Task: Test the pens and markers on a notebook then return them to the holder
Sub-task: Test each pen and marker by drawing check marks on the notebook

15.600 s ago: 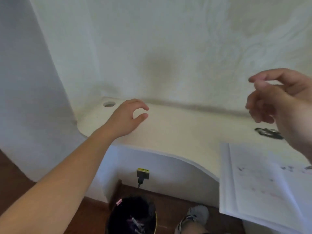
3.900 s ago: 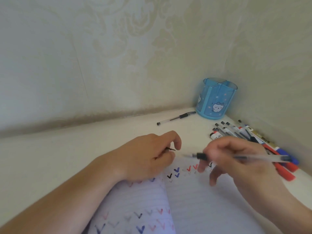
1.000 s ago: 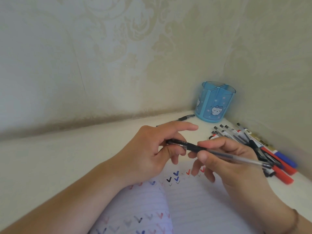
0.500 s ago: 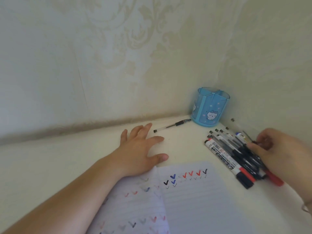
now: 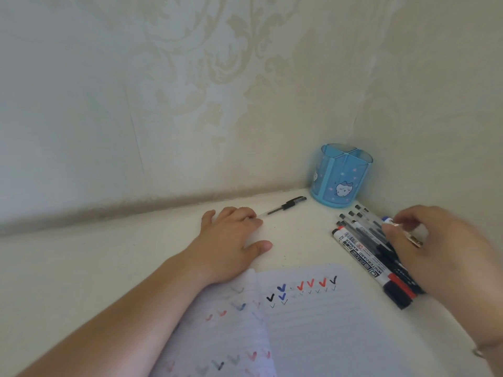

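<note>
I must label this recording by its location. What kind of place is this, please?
Probably a home desk set in a room corner: patterned wallpaper on both walls, a blue cartoon pen holder, and an open notebook with pens beside it on a white desk.

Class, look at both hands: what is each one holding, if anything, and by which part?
Left hand holds nothing; it rests on the desk. Whether the right hand, over the pens, grips one cannot be told.

We note the holder in the worktop's far right corner. A lone pen lies to its left along the back edge. The pens and markers lie along the right edge; the notebook lies open at the near edge.
</note>
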The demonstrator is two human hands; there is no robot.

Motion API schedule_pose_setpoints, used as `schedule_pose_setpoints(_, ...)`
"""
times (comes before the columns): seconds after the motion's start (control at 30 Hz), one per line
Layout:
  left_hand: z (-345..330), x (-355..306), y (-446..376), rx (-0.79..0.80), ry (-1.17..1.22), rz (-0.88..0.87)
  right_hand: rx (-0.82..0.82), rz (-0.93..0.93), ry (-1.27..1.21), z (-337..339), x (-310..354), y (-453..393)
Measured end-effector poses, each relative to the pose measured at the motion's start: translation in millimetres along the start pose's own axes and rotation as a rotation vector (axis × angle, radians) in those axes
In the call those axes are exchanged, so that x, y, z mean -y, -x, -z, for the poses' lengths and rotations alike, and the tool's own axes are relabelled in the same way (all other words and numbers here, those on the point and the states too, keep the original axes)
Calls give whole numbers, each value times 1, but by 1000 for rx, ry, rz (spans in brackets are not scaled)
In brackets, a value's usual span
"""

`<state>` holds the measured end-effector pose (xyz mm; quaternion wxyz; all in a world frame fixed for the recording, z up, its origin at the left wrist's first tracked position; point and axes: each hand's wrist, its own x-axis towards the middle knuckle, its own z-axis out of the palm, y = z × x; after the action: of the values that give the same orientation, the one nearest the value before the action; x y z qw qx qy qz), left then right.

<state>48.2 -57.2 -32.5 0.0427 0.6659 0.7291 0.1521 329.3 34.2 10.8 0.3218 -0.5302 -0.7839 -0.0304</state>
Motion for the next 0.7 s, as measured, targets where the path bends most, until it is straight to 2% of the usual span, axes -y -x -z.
schedule_pose_setpoints(0.1,3,2,-3,-244,222,-80,-27,115,-63,-1,23,12)
schedule_pose_setpoints(0.17,10,-2,-2,-474,296,-134,-57,229,-58,-8,32,20)
schedule_pose_setpoints(0.23,20,-11,3,-631,346,-213,-70,361,-65,-13,40,26)
schedule_pose_setpoints(0.37,29,-33,20,-775,395,-623,-47,569,-87,-19,47,29)
schedule_pose_setpoints(0.47,29,-43,29,-775,509,-752,-27,579,-235,-19,50,30)
schedule_pose_setpoints(0.53,29,-45,33,-644,638,-693,80,404,-519,-14,56,35)
schedule_pose_setpoints(0.57,29,-45,34,-569,631,-645,160,309,-722,-11,59,38)
schedule_pose_setpoints(0.63,27,-43,31,-473,453,-628,302,210,-1081,-6,63,45)
schedule_pose_setpoints(0.7,24,-42,29,-409,327,-692,359,218,-1187,-3,66,51)
